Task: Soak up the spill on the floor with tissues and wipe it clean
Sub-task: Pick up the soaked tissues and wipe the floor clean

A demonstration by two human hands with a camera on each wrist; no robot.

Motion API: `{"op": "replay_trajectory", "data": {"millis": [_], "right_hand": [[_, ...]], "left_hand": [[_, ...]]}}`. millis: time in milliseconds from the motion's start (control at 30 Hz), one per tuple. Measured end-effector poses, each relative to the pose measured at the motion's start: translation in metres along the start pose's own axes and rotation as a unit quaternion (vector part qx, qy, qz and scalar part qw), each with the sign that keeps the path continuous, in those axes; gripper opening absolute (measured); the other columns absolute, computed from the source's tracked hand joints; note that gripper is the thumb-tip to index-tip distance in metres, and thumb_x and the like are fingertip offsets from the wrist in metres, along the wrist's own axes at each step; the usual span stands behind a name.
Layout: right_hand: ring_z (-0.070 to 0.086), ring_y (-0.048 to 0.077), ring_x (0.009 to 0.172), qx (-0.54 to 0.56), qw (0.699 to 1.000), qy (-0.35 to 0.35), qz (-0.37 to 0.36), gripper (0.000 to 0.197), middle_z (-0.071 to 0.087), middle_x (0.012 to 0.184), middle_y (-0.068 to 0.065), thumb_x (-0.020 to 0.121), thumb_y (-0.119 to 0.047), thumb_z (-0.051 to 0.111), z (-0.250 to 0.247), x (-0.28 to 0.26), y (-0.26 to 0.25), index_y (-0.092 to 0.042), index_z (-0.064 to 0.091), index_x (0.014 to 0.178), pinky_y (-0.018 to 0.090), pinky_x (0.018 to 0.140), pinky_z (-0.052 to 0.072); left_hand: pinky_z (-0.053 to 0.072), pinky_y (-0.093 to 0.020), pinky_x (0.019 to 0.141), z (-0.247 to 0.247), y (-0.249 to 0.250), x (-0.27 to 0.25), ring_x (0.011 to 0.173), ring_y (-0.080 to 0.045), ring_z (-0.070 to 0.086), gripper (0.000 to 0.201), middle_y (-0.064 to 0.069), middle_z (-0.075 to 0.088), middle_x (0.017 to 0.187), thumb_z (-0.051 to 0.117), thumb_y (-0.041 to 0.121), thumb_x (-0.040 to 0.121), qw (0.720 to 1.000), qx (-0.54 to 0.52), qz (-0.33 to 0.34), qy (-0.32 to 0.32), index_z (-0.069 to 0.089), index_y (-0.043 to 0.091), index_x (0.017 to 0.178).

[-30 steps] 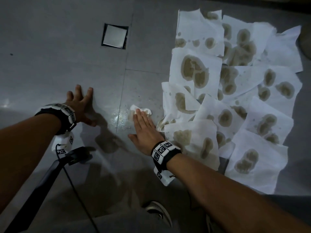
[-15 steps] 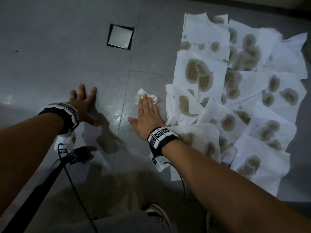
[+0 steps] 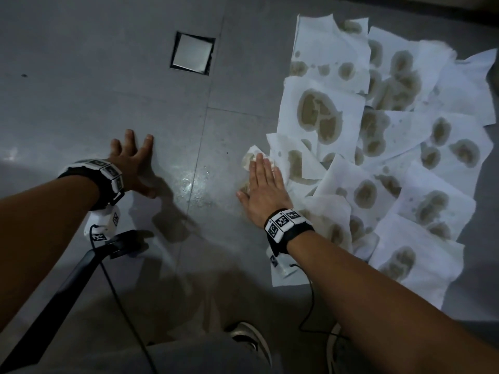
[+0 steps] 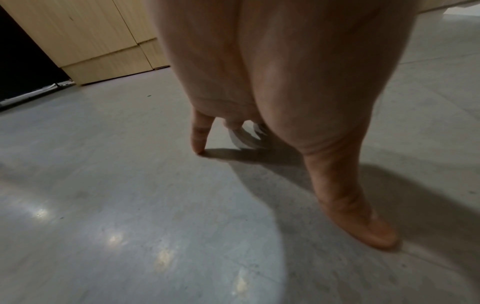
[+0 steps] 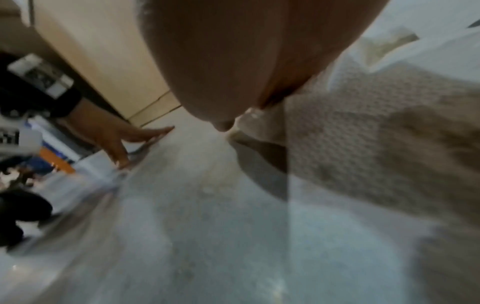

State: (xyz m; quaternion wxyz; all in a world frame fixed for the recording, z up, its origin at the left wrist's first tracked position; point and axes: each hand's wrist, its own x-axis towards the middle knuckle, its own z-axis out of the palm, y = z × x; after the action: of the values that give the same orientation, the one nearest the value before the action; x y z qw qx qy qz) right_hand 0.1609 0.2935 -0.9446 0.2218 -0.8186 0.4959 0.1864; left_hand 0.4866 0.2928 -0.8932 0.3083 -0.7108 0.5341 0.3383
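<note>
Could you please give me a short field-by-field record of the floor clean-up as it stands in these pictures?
left hand: fingers spread, braced on bare grey floor
right hand: flat, pressing a crumpled tissue
spread tissues: many overlapping white sheets with brown stains, right of the right hand
wet patch: glossy streaks on the tile between the hands
floor hatch: square, set in the floor beyond the hands
shoe: at the bottom edge

Square metal floor plate (image 3: 192, 53), wooden cabinet (image 4: 85, 39), perhaps a shoe (image 3: 252, 340).
</note>
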Motion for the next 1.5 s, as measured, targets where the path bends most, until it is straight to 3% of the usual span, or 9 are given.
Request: {"op": "replay_trajectory", "data": {"millis": [200,433,667,767,1000,1133,1300,1400,1500], "right_hand": [[-0.017,0.029,0.151,0.002,1.000,-0.006,-0.013,0.062,-0.023,0.160,0.018,0.106,-0.035,0.009,-0.007,-0.003,0.003,0.000,-0.014,0.153,0.044,0.123,-0.009],[-0.016,0.032,0.151,0.018,0.999,-0.039,-0.026,0.062,-0.025,0.160,0.020,0.103,-0.015,0.018,-0.005,-0.017,-0.005,0.002,-0.017,0.151,0.043,0.124,-0.005],[-0.020,0.032,0.150,0.037,0.997,-0.033,-0.051,0.065,-0.027,0.159,0.018,0.102,-0.015,0.021,0.010,-0.030,-0.024,0.000,-0.018,0.152,0.043,0.124,-0.006],[-0.020,0.027,0.149,0.089,0.991,-0.011,-0.099,0.063,-0.023,0.161,0.015,0.099,-0.014,0.014,0.001,-0.022,-0.048,-0.002,-0.014,0.154,0.040,0.124,-0.007],[-0.018,0.032,0.150,0.015,0.994,-0.018,-0.111,0.073,-0.020,0.162,0.018,0.085,-0.014,0.006,0.013,-0.006,-0.079,0.001,-0.012,0.154,0.042,0.123,-0.006],[-0.013,0.034,0.151,-0.009,0.988,-0.004,-0.157,0.064,-0.016,0.162,0.021,0.100,-0.013,0.020,0.011,-0.009,-0.089,0.003,-0.012,0.153,0.044,0.123,-0.007],[-0.012,0.034,0.151,-0.077,0.977,-0.020,-0.200,0.060,-0.014,0.163,0.019,0.102,-0.016,0.015,0.027,-0.018,-0.095,0.001,-0.008,0.155,0.044,0.123,-0.007],[-0.001,0.032,0.153,-0.092,0.969,-0.012,-0.229,0.057,-0.006,0.165,0.017,0.104,-0.019,0.016,0.015,-0.014,-0.085,-0.002,0.000,0.156,0.042,0.124,0.000],[0.032,0.031,0.143,-0.094,0.961,0.028,-0.261,0.052,0.028,0.158,0.015,0.101,-0.015,0.029,0.000,-0.013,-0.072,-0.004,0.028,0.152,0.039,0.116,0.027]], "left_hand": [[0.013,-0.065,0.117,0.001,-0.001,0.003,0.147,-0.047,-0.019,0.153,-0.010,-0.035,0.158,0.086,0.064,0.055,1.000,0.000,-0.001,-0.002,-0.031,0.038,0.149],[0.014,-0.065,0.117,0.002,-0.003,0.003,0.147,-0.047,-0.019,0.154,-0.010,-0.035,0.159,0.087,0.065,0.052,1.000,-0.004,0.000,-0.001,-0.030,0.040,0.149],[0.014,-0.065,0.116,0.001,-0.001,0.001,0.147,-0.047,-0.018,0.152,-0.010,-0.034,0.159,0.087,0.062,0.056,1.000,-0.003,-0.006,-0.006,-0.030,0.039,0.149],[0.014,-0.065,0.116,0.001,0.000,0.003,0.147,-0.047,-0.018,0.153,-0.010,-0.034,0.159,0.087,0.062,0.055,1.000,-0.002,-0.001,-0.003,-0.030,0.039,0.150],[0.014,-0.066,0.117,0.002,-0.001,0.003,0.147,-0.046,-0.019,0.153,-0.009,-0.035,0.158,0.087,0.063,0.055,1.000,0.003,-0.004,-0.005,-0.030,0.039,0.149],[0.013,-0.065,0.117,0.002,0.000,0.007,0.147,-0.046,-0.020,0.153,-0.010,-0.036,0.158,0.087,0.062,0.055,1.000,0.008,-0.009,-0.001,-0.030,0.038,0.150],[0.015,-0.066,0.117,0.005,-0.003,0.011,0.147,-0.046,-0.018,0.153,-0.011,-0.035,0.158,0.086,0.065,0.055,1.000,0.027,-0.006,0.005,-0.030,0.037,0.150],[0.015,-0.066,0.117,0.005,-0.003,0.014,0.147,-0.046,-0.018,0.153,-0.011,-0.035,0.158,0.086,0.065,0.055,0.999,0.036,-0.010,0.007,-0.032,0.038,0.148],[0.018,-0.064,0.117,0.002,0.002,0.014,0.147,-0.048,-0.014,0.153,-0.015,-0.034,0.158,0.082,0.070,0.056,0.997,0.070,-0.024,0.001,-0.035,0.034,0.147]]}}
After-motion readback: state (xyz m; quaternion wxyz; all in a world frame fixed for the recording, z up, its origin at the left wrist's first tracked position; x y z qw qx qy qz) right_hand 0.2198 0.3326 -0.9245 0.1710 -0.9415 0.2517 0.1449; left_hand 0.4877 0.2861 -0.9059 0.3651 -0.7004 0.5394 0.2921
